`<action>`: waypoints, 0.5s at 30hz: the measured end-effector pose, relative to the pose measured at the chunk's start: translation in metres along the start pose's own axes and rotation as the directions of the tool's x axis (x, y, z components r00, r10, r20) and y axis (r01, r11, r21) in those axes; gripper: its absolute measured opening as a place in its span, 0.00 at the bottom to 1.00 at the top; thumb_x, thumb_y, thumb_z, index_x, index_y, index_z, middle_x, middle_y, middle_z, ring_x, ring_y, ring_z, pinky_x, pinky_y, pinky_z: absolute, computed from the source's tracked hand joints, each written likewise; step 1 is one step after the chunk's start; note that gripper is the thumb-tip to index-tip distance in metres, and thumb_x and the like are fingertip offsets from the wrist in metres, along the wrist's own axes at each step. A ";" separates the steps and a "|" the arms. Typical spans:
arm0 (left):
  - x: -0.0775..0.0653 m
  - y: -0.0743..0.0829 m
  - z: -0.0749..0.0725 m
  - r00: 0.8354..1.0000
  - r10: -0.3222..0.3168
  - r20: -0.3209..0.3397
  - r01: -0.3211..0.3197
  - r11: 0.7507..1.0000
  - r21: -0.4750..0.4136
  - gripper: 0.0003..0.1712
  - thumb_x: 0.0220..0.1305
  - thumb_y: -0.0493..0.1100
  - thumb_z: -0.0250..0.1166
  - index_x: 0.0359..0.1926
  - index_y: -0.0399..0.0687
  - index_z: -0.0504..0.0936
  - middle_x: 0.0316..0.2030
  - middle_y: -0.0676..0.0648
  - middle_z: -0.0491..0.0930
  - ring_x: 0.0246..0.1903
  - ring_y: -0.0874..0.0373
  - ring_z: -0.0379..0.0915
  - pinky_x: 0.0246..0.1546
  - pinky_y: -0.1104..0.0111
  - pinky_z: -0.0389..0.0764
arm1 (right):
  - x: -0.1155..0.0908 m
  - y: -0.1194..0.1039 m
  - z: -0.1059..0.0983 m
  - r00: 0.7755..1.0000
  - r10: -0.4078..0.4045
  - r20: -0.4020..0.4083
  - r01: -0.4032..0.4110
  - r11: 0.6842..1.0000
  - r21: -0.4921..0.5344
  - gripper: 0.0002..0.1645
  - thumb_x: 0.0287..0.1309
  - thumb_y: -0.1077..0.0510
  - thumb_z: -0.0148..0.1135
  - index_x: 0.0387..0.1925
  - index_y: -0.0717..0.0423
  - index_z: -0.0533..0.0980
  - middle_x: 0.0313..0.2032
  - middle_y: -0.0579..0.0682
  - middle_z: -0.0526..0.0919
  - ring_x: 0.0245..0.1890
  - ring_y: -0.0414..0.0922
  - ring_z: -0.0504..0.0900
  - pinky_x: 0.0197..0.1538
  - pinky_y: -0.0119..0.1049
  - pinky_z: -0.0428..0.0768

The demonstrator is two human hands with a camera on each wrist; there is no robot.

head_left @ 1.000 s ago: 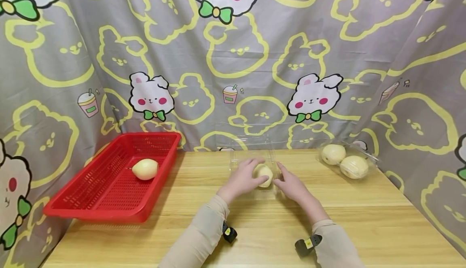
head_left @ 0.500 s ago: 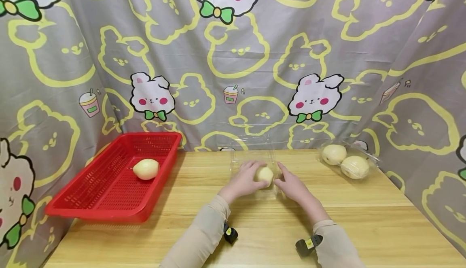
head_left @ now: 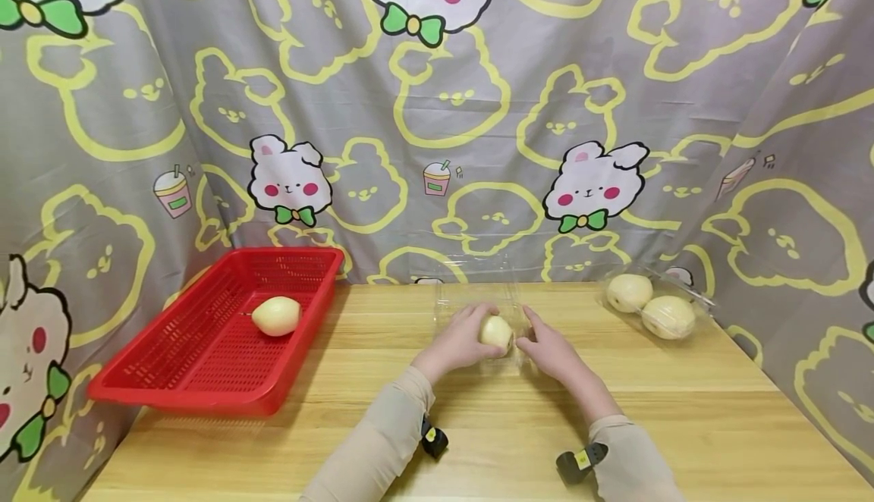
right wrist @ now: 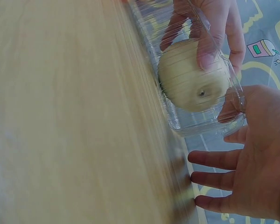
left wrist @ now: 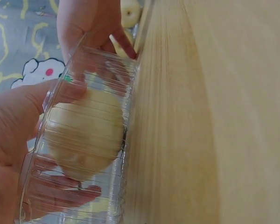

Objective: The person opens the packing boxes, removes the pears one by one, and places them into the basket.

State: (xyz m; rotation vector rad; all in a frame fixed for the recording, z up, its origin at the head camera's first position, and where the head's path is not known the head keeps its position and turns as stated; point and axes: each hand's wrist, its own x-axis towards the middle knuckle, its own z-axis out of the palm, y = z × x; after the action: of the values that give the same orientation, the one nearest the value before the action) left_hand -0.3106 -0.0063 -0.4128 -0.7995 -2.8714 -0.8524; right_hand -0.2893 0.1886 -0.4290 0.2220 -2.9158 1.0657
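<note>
My left hand (head_left: 459, 341) grips a pale yellow pear (head_left: 496, 334) inside a clear plastic clamshell box (head_left: 447, 301) at the table's middle. In the left wrist view, the fingers curve round the pear (left wrist: 86, 133) behind the ribbed wall, the thumb over its top. The right wrist view shows the pear (right wrist: 193, 77) lying on its side, a dimpled end facing right. My right hand (head_left: 551, 346) stays at the box's right end, holding no pear. Its thumb overlaps the box wall while its other fingers (right wrist: 214, 180) reach out straight.
On the left, a red plastic basket (head_left: 262, 388) holds one pear (head_left: 276, 316). At the back right, another clear box (head_left: 696, 301) contains two pears (head_left: 668, 317). A patterned curtain (head_left: 382, 214) hangs right behind the wooden table (head_left: 505, 441).
The pear under my left hand has turned and shifted slightly toward the right end of the box. My right hand has stayed in place. The head view has swung a little left.
</note>
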 end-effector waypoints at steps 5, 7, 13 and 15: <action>0.000 0.000 0.000 1.000 -0.015 -0.008 0.015 1.000 -0.020 0.38 0.49 0.51 0.73 0.61 0.55 0.69 0.58 0.45 0.74 0.51 0.50 0.72 0.43 0.62 0.77 | -0.001 -0.001 0.000 1.000 -0.001 -0.001 0.001 1.000 -0.003 0.44 0.60 0.55 0.54 0.74 0.61 0.51 0.49 0.60 0.81 0.46 0.52 0.78 0.55 0.55 0.75; 0.000 0.000 0.000 1.000 -0.014 -0.010 0.014 1.000 -0.019 0.37 0.48 0.50 0.73 0.60 0.56 0.70 0.58 0.44 0.74 0.51 0.50 0.72 0.42 0.62 0.77 | 0.000 -0.001 0.000 1.000 -0.003 -0.004 0.003 1.000 -0.003 0.44 0.60 0.55 0.54 0.74 0.60 0.51 0.49 0.60 0.81 0.46 0.52 0.78 0.56 0.55 0.75; -0.001 -0.001 -0.001 1.000 -0.001 0.013 0.001 1.000 0.011 0.35 0.51 0.50 0.71 0.62 0.62 0.72 0.58 0.45 0.72 0.52 0.50 0.71 0.40 0.63 0.75 | 0.000 0.000 0.001 1.000 -0.003 -0.006 0.003 1.000 -0.001 0.44 0.60 0.55 0.54 0.75 0.59 0.51 0.50 0.62 0.80 0.48 0.54 0.78 0.56 0.56 0.75; -0.001 0.000 0.000 1.000 0.001 0.014 -0.001 1.000 0.012 0.34 0.51 0.50 0.71 0.62 0.63 0.72 0.58 0.45 0.72 0.52 0.50 0.70 0.41 0.62 0.76 | 0.001 0.000 0.001 1.000 0.000 -0.005 0.000 1.000 -0.001 0.44 0.60 0.54 0.53 0.75 0.59 0.50 0.51 0.62 0.80 0.48 0.54 0.78 0.56 0.56 0.75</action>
State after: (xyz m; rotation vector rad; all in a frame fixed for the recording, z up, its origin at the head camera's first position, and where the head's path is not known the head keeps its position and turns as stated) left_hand -0.3099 -0.0073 -0.4129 -0.8085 -2.8855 -0.8321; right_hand -0.2901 0.1878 -0.4298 0.2197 -2.9120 1.0627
